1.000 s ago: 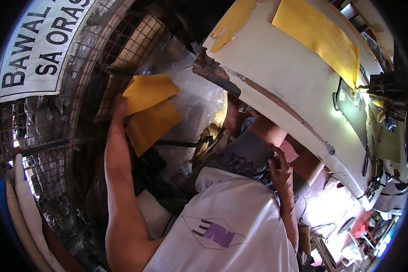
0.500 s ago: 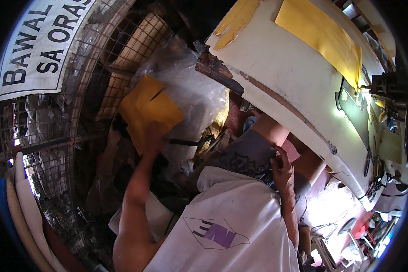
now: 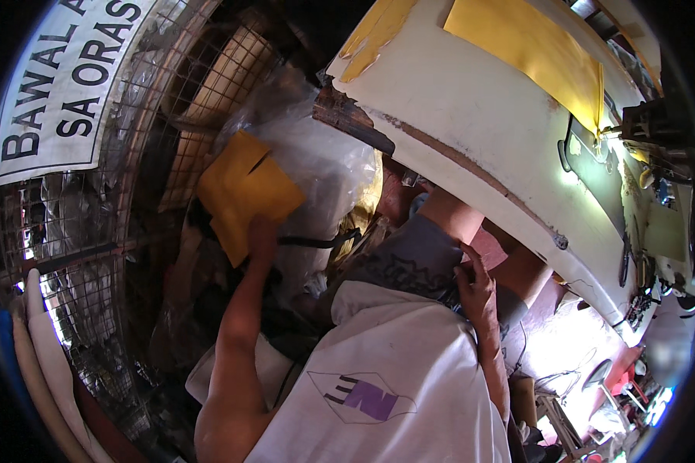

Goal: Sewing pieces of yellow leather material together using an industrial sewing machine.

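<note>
At my left side, my left hand (image 3: 262, 238) grips the lower edge of a stiff yellow sheet piece (image 3: 249, 189), which has cut edges and a dark slit near its top. Its fingertips are partly lost in shadow. Behind the piece lies a heap of clear plastic sheeting (image 3: 328, 154). My right hand (image 3: 477, 289) rests by my thigh on the grey shorts (image 3: 409, 258), its fingers loosely bent and apart, holding nothing.
A worn white table (image 3: 455, 100) with a chipped front edge spans the upper right. On it lie a larger yellow sheet (image 3: 529, 58) and a lit sewing machine (image 3: 649, 131). Wire mesh (image 3: 93, 309) and a lettered white sign (image 3: 66, 89) stand left, beside upright rolls (image 3: 46, 355).
My view has shifted slightly, so the table and sign sit a little further left. The left hand stays on the yellow piece; the right hand remains by the thigh.
</note>
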The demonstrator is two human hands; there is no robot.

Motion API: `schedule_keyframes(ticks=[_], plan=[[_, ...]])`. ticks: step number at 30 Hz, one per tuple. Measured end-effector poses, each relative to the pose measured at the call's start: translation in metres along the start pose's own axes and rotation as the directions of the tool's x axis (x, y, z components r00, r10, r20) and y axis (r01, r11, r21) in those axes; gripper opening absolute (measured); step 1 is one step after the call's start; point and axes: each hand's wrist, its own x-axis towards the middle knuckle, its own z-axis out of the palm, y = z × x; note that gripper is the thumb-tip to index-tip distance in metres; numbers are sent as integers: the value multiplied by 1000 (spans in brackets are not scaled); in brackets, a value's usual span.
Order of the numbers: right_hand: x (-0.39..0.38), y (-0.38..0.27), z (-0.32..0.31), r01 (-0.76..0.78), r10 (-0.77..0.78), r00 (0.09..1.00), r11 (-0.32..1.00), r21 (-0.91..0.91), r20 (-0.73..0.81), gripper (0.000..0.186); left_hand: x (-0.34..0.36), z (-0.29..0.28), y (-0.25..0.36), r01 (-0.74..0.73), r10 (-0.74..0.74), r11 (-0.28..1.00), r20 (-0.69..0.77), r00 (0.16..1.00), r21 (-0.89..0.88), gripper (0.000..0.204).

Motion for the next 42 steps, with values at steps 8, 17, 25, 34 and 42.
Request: schedule_keyframes(ticks=[8,17,25,34,42], plan=[[4,-7,-4,120,-121,992,991,-52,-17,45,-40,-58,-50,10,-534,485,-286,796,-875,26],[8,-110,-65,456,-454,889,890,-15,64,35,-62,-296,22,-459,-574,343,-570,588,-819,27],[64,-88,-167,48,13,998,551,833,-66,79,-82,-386,260,-972,722,220,-684,104,85,36],[71,-70,-225,119,-135,932,991,-66,-338,25,-96,-389,341,-993,796,-43,-597,-101,110,36],[64,-55,-251,161,-181,931,983,-90,-316,21,-5,-456,370,-975,670,188,-742,40,117,47]])
